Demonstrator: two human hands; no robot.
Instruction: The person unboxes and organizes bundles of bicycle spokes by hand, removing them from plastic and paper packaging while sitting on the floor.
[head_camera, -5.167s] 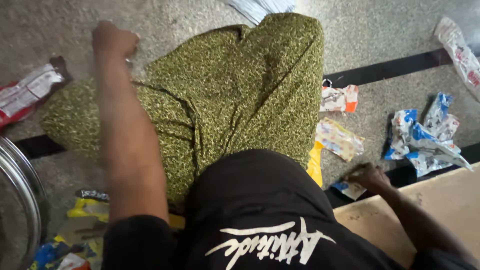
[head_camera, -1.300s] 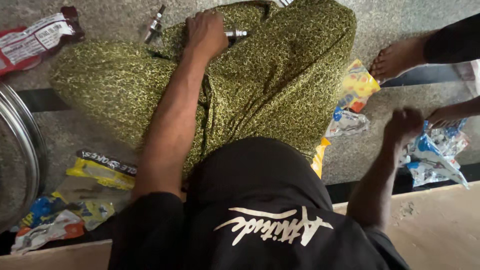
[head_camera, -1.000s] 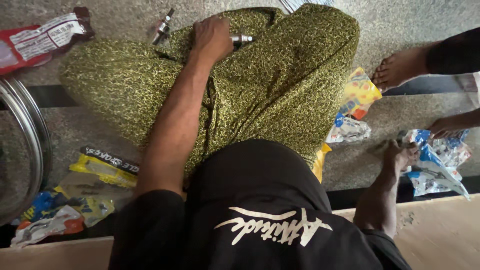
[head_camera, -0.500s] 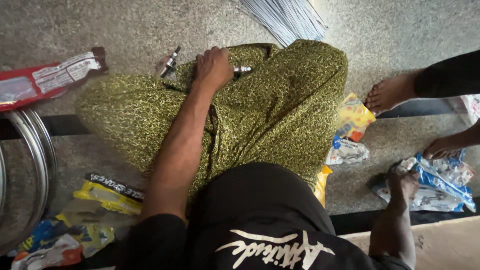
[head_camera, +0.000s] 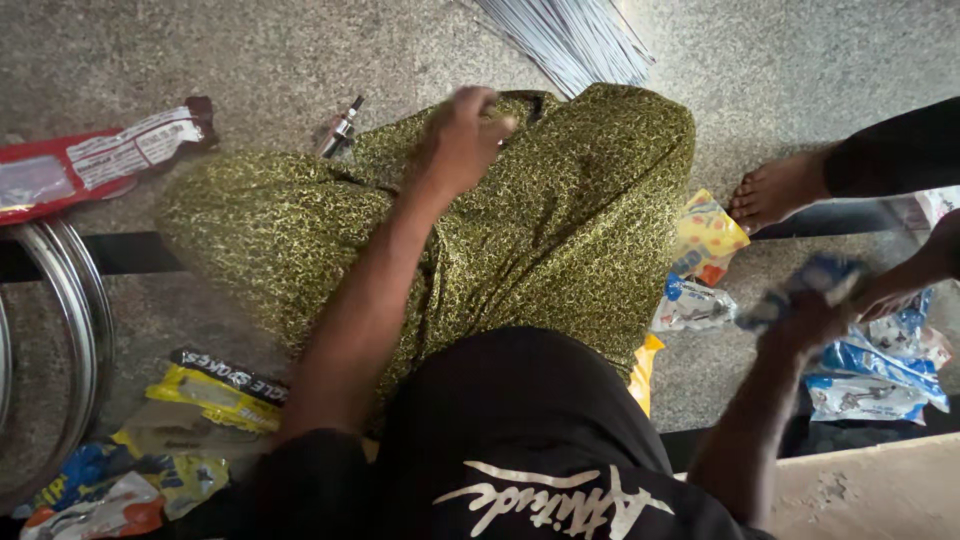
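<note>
Blue packet (head_camera: 815, 285) is held in the closed right hand (head_camera: 810, 320), raised above the packet pile (head_camera: 875, 375) on the floor. Left hand (head_camera: 462, 140) rests curled on the green-clad knee (head_camera: 560, 210); whether it holds anything cannot be told. Metal tool (head_camera: 341, 126) lies nearby.

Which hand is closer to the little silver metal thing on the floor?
The left hand. It rests on the green patterned lap, just right of the small metal part in the picture. The right hand is far across, holding a blue packet by the wrapper pile.
</note>
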